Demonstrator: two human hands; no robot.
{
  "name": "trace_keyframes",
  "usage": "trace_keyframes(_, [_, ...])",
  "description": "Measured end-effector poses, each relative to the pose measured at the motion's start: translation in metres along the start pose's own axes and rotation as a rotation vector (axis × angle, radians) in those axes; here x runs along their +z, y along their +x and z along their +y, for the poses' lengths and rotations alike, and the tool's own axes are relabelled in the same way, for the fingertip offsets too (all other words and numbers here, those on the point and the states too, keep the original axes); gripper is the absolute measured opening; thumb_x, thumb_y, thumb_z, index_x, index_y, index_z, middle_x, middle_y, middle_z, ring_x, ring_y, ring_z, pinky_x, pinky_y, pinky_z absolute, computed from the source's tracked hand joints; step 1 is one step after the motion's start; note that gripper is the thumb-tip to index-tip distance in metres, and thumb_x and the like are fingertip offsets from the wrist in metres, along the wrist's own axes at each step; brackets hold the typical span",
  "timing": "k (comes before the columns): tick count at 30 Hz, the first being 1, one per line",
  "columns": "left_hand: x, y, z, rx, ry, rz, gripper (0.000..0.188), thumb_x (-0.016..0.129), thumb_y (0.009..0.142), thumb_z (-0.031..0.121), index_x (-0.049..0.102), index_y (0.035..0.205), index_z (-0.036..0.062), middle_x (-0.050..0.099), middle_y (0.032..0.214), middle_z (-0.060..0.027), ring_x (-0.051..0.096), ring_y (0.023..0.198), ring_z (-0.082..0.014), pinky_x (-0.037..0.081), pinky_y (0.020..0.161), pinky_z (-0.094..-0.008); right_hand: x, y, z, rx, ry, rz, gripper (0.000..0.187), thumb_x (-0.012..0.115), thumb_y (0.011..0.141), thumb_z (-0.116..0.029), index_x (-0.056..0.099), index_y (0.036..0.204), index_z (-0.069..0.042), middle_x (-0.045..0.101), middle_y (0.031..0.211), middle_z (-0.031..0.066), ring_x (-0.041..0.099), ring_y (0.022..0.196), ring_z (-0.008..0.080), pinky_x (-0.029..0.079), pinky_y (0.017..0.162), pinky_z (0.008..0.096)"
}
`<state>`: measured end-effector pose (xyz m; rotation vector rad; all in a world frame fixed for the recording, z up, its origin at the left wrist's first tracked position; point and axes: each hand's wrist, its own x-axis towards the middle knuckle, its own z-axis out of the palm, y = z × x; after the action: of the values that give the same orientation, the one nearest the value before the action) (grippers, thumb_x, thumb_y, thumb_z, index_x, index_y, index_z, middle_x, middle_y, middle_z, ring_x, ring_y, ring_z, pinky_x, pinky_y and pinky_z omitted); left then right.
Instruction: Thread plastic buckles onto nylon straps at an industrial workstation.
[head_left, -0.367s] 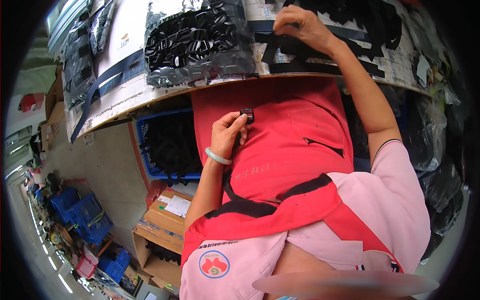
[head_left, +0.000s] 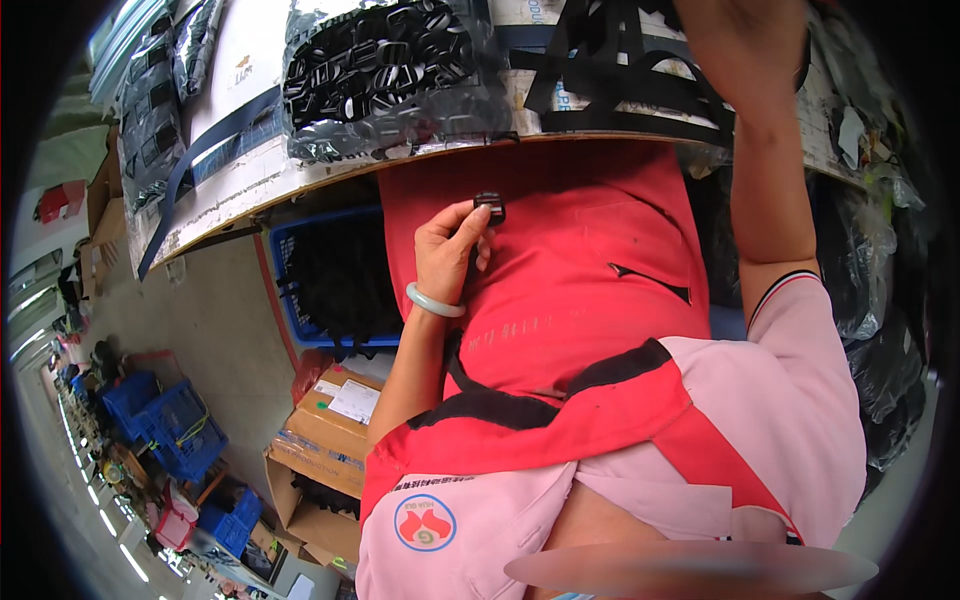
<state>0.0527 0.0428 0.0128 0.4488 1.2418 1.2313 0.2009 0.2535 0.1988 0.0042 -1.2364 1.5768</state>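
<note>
Between thumb and forefinger my left hand [head_left: 452,245] pinches a small black plastic strap buckle [head_left: 489,207] in front of the red apron. My right hand [head_left: 748,50] is raised at the top edge over the right part of the worktable. Its fingers are blurred and partly cut off, so whether it holds anything is hidden. Black webbing straps [head_left: 625,85] lie crossed in a loose pile beside that hand. Left of the straps, an opened clear plastic bag [head_left: 400,140] shows many black buckles [head_left: 385,70].
The worktable [head_left: 330,178] edge curves in front of me. A dark strap [head_left: 180,190] hangs over its left end, near more bagged black parts [head_left: 150,130]. Underneath sits a blue crate [head_left: 290,290] of black pieces. Cardboard boxes [head_left: 320,435] stand at my left; black plastic bags [head_left: 875,350] lie at right.
My right hand has swung right and up from above the straps to the top edge. Some straps have shifted. My left hand still holds the buckle, slightly higher in the picture.
</note>
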Motion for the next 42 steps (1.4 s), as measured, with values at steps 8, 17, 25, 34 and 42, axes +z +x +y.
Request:
trace_keyframes(8, [0.02,-0.011,0.04,0.195,-0.233,-0.138,0.018,0.059,0.093,0.009,0.065,0.101,-0.006,0.057,0.12,-0.0121,0.059,0.061,-0.0127,0.043,0.043,-0.0211,-0.009,-0.076,0.038,0.708,-0.521,-0.246,0.012,0.065,0.09,-0.012,0.061,0.089,0.0,0.062,0.083,-0.0016,0.056,0.081,0.0044,0.046,0.074,0.0214])
trace_keyframes(17, [0.026,-0.01,0.043,0.334,-0.185,-0.006,0.019,0.064,0.09,0.01,0.068,0.101,-0.0048,0.06,0.114,-0.0114,0.061,0.062,-0.012,0.044,0.043,-0.0207,0.005,-0.115,0.081,0.744,-0.614,-0.124,0.012,0.06,0.092,-0.012,0.057,0.093,0.0,0.062,0.079,0.0028,0.056,0.075,0.0067,0.047,0.068,0.0233])
trace_keyframes(25, [0.011,-0.012,0.036,0.266,-0.13,0.154,0.022,0.064,0.093,0.018,0.067,0.102,-0.0016,0.055,0.059,-0.0017,0.048,0.046,-0.009,0.035,0.042,-0.0209,-0.019,-0.098,0.073,0.654,-0.518,0.14,0.016,0.055,0.097,-0.019,0.058,0.094,-0.003,0.062,0.075,0.0018,0.055,0.064,0.0047,0.05,0.057,0.0209])
trace_keyframes(34, [0.013,-0.009,0.029,0.518,0.07,0.256,0.013,0.07,0.084,0.001,0.069,0.097,-0.0035,0.061,0.077,0.0001,0.05,0.055,-0.0043,0.037,0.046,-0.0186,0.009,-0.132,0.069,1.107,-0.334,-0.076,0.014,0.06,0.093,-0.015,0.061,0.095,-0.002,0.06,0.077,-0.0041,0.051,0.066,-0.0004,0.04,0.057,0.0152])
trace_keyframes(42, [0.012,-0.004,0.021,0.669,0.228,0.303,0.014,0.071,0.082,-0.002,0.069,0.096,-0.0033,0.059,0.074,-0.0012,0.05,0.061,-0.0055,0.038,0.054,-0.0191,0.009,-0.141,0.074,1.153,-0.215,0.042,0.015,0.06,0.09,-0.016,0.063,0.09,-0.002,0.061,0.074,-0.0018,0.052,0.059,0.0013,0.04,0.051,0.0164])
